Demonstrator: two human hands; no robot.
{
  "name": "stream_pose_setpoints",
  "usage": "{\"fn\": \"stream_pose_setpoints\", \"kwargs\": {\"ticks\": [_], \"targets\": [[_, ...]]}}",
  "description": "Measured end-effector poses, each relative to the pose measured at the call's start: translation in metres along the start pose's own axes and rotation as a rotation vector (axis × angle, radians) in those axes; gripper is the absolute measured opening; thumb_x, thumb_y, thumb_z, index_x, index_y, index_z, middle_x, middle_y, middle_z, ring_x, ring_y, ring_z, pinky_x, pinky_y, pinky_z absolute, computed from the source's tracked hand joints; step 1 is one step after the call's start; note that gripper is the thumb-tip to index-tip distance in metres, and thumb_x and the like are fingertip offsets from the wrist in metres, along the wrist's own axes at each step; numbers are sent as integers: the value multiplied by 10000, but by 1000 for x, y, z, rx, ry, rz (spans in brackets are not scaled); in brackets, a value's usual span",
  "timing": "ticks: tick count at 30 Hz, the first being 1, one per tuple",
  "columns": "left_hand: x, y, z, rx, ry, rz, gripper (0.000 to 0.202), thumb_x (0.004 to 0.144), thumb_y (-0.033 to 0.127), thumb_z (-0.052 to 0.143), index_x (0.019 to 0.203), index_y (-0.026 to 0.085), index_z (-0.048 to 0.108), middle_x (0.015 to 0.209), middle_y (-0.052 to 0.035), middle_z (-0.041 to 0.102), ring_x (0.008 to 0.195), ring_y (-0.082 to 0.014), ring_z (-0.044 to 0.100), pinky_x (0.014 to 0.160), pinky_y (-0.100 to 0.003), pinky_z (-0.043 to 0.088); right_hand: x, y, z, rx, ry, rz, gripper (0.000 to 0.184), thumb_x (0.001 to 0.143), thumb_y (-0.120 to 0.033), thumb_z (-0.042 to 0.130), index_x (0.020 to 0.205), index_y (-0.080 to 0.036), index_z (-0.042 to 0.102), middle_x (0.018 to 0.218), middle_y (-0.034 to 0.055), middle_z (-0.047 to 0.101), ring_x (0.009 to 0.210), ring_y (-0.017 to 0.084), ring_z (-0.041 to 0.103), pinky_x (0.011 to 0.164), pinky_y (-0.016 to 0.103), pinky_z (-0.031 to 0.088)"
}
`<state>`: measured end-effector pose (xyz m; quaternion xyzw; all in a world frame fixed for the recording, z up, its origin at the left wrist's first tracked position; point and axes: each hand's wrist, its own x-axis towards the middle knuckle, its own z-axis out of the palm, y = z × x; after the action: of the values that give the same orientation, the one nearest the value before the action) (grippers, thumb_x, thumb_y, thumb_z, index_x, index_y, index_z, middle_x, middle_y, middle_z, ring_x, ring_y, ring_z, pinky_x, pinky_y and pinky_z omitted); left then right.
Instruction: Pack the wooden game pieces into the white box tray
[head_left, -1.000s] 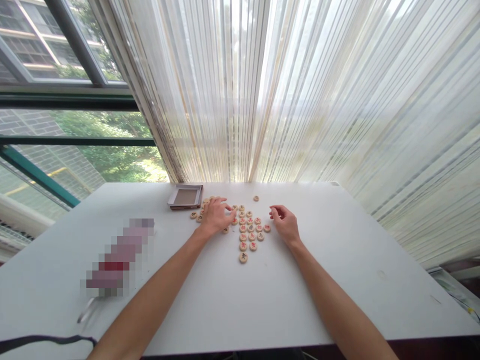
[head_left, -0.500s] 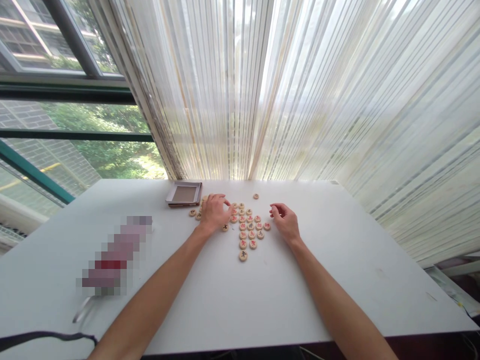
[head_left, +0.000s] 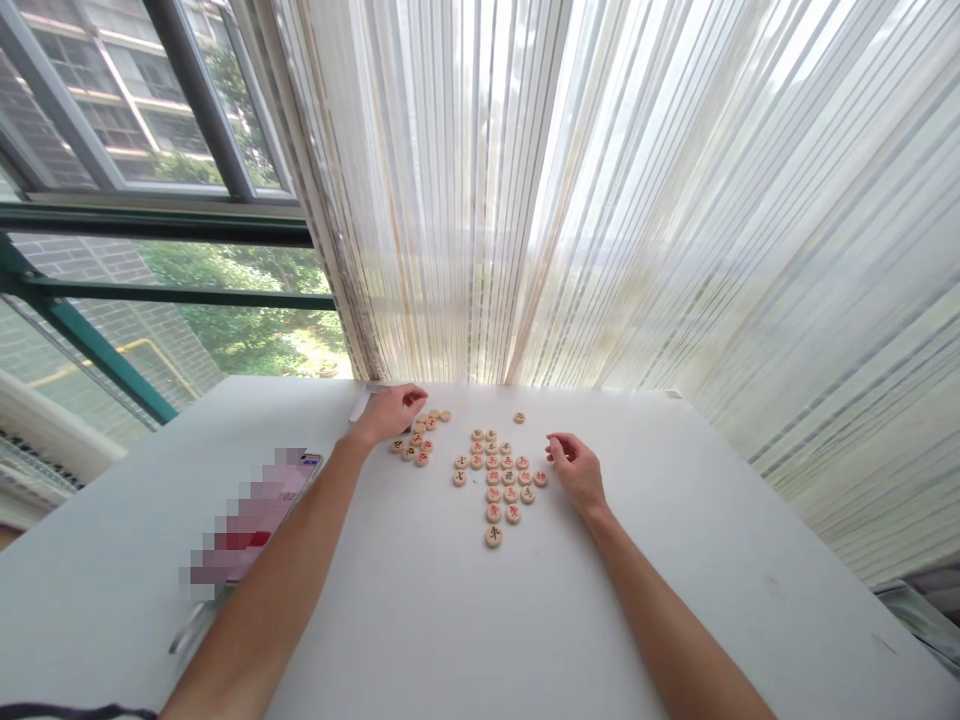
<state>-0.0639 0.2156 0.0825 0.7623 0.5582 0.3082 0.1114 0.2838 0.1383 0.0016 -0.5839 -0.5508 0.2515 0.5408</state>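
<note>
My left hand (head_left: pixel 393 412) is above the back left of the table, in front of a shallow box (head_left: pixel 359 407) that it mostly hides. Its fingers curve loosely apart, and no piece shows in them. Just to its right lies a loose cluster of round wooden Chinese chess pieces (head_left: pixel 423 459), some face down. In the middle, more pieces form neat rows (head_left: pixel 493 478) with red and black characters. My right hand (head_left: pixel 577 470) rests just right of these rows, its fingers loosely bent and seemingly holding nothing.
A single piece (head_left: pixel 519 418) lies apart behind the rows. At left is a phone (head_left: pixel 309 470), partly pixelated, with a strap or cable near its lower end. The white table (head_left: pixel 675 580) meets a striped curtain (head_left: pixel 465 200) and a window at the back.
My left hand has moved left and back, from the rows toward the box, uncovering two black-marked pieces at the rows' left side. My right hand stays beside the rows. The view has shifted slightly.
</note>
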Motion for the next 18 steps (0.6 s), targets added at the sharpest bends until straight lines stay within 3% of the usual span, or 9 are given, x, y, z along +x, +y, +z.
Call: {"fn": "stream_pose_setpoints", "kwargs": {"ticks": [3,9,18], "targets": [[-9,-11,11,48,-117,44,269,811,402,615,923,209,766,902,-50,767,798,-215,691,776,-298,534,0,0,0,7,-3,1,360,876,-489,577,997,-173,700,827,79,748,704,217,711,689,334,568],[-10,-23,23,182,-137,65,286,859,343,570,1039,208,746,1038,-102,741,1047,-283,643,942,-378,480,0,1,1,17,-8,-2,347,880,-480,577,987,-174,701,814,75,745,708,221,710,694,336,567],[12,-2,45,320,-202,161,322,851,301,602,1139,198,702,1100,-112,728,1115,-299,600,956,-378,446,1,2,2,8,2,-15,316,878,-458,578,951,-180,710,788,62,741,693,214,703,689,323,549]]}}
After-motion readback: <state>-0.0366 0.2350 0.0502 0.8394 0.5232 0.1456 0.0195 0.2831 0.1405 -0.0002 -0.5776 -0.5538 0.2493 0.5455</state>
